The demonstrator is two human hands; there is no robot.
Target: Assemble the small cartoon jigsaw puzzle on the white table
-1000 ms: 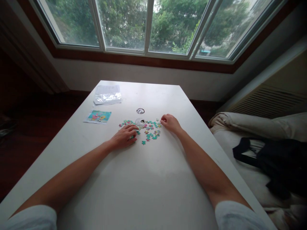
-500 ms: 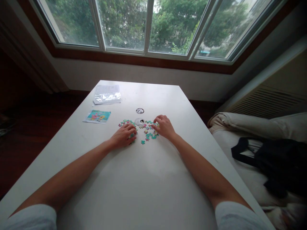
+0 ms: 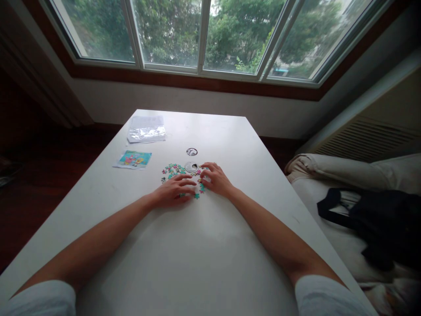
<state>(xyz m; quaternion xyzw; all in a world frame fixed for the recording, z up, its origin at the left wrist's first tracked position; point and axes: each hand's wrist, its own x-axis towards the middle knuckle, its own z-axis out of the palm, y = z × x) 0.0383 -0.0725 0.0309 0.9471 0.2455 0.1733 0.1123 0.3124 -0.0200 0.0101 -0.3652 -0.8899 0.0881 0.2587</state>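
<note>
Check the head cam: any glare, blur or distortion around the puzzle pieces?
Head view: backlit by the window, so the table glares white at its far end, the bag too, and the floor goes dark. Head view: wide lens bows window frames and table edges. Head view: left hand and right hand look sharp, no smear; pieces show colour but are too small for shapes.

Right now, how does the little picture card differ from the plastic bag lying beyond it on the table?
The picture card is colourful, mostly teal with cartoon figures; the plastic bag is clear and glints in the window light. The picture card is smaller than the plastic bag. The card lies flat, while the bag looks crinkled. Both rest on the left part of the white table, apart from the puzzle pieces.
</note>
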